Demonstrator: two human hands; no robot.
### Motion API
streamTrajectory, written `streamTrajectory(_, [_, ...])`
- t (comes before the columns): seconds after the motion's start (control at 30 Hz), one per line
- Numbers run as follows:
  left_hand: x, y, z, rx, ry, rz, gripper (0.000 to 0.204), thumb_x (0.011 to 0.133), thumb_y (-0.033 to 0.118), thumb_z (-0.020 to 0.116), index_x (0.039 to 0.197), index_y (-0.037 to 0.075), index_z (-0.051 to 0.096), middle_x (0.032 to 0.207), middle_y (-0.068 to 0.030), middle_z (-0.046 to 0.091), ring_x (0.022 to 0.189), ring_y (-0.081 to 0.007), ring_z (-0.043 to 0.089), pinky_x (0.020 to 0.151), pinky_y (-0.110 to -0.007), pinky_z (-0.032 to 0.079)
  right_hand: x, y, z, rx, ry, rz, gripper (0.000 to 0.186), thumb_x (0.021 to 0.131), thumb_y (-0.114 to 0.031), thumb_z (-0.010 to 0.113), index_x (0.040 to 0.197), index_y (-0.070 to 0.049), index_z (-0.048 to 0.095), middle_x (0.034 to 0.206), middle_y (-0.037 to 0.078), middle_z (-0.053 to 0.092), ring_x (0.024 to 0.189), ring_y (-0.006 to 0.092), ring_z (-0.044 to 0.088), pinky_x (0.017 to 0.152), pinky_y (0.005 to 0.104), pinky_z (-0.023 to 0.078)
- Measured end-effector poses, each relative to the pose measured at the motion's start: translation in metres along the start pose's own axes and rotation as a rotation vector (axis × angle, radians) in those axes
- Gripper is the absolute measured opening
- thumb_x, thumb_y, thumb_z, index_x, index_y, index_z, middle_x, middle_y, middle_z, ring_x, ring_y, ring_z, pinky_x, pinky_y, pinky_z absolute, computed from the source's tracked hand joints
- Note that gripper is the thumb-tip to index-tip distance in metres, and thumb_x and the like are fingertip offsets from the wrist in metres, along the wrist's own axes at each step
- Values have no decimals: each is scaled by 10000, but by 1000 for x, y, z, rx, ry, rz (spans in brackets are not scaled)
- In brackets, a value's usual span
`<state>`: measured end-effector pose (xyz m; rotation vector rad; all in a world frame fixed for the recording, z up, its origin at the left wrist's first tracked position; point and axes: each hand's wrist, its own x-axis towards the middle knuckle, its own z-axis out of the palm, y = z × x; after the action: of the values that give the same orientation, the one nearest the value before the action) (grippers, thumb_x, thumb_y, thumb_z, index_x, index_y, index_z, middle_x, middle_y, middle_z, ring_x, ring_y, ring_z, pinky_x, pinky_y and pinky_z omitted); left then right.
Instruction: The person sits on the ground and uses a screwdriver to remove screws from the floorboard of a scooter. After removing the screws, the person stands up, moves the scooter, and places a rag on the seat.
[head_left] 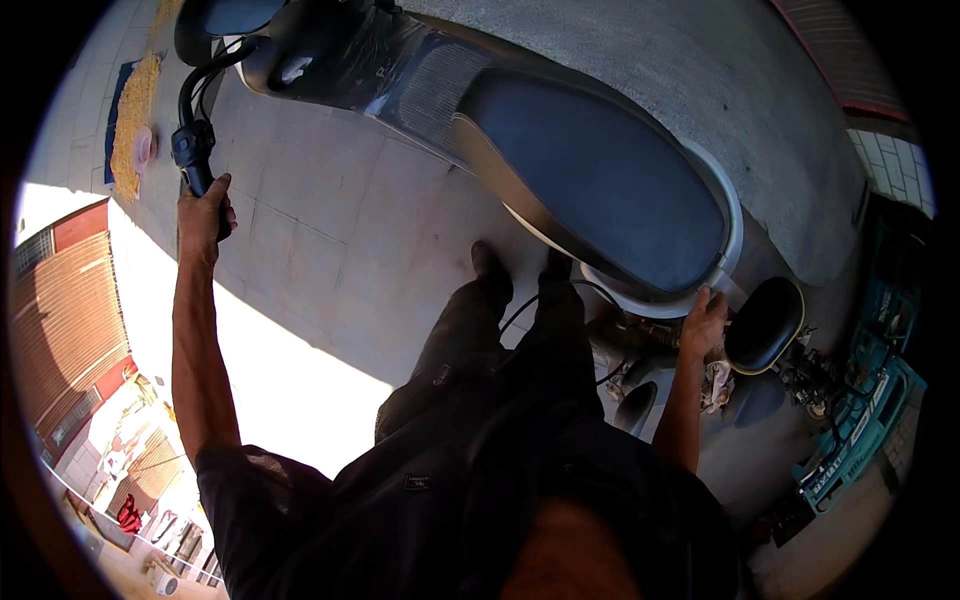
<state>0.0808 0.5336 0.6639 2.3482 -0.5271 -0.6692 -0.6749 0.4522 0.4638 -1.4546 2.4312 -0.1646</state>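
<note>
An electric scooter with a long black seat stands across the view, its front at the upper left. At the end of the scooter's handlebar, my left hand is wrapped round the black grip. My right hand is closed on the silver grab rail that curves round the back of the seat; part of its fingers is hidden. Just beyond that hand sits a black pad with yellow edging. A black cable loops past my legs toward the scooter's rear.
Grain lies spread on a dark sheet at the far left, with a pink bowl on it. A teal metal frame and assorted parts stand at the right. A brown corrugated wall is at the left, beyond sunlit paving.
</note>
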Motion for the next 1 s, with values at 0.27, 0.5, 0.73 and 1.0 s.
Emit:
streamTrajectory(0.27, [-6, 8, 1, 56, 51, -38, 266, 910, 232, 744, 845, 60, 553, 587, -42, 570, 436, -136, 541, 437, -298, 467, 26, 45, 61, 1149, -334, 621, 702, 1058, -533, 532, 1573, -86, 371, 1435, 107, 532, 1105, 284, 609, 905, 520, 520])
streamTrajectory(0.5, [-15, 17, 15, 60, 96, -15, 301, 901, 239, 753, 788, 54, 545, 586, -34, 566, 434, -132, 542, 426, -295, 451, 60, 69, 58, 980, -302, 471, 427, 1002, -207, 665, 1314, 71, 577, 1116, 166, 656, 857, 308, 649, 781, 500, 488])
streamTrajectory(0.73, [-28, 37, 33, 84, 143, 47, 306, 894, 256, 749, 838, 12, 572, 601, -35, 561, 456, -127, 561, 425, -292, 451, 73, 79, 55, 658, -89, 444, 795, 924, -199, 733, 1562, 60, 336, 1520, 222, 468, 1317, 374, 508, 1029, 525, 430])
streamTrajectory(1.0, [-30, 46, 22, 122, 206, 7, 298, 869, 209, 727, 909, -35, 561, 621, -81, 594, 452, -185, 614, 410, -333, 497, 68, 75, 71, 565, -182, 401, 854, 902, -258, 752, 1591, 0, 318, 1534, 188, 483, 1312, 385, 534, 1061, 500, 443])
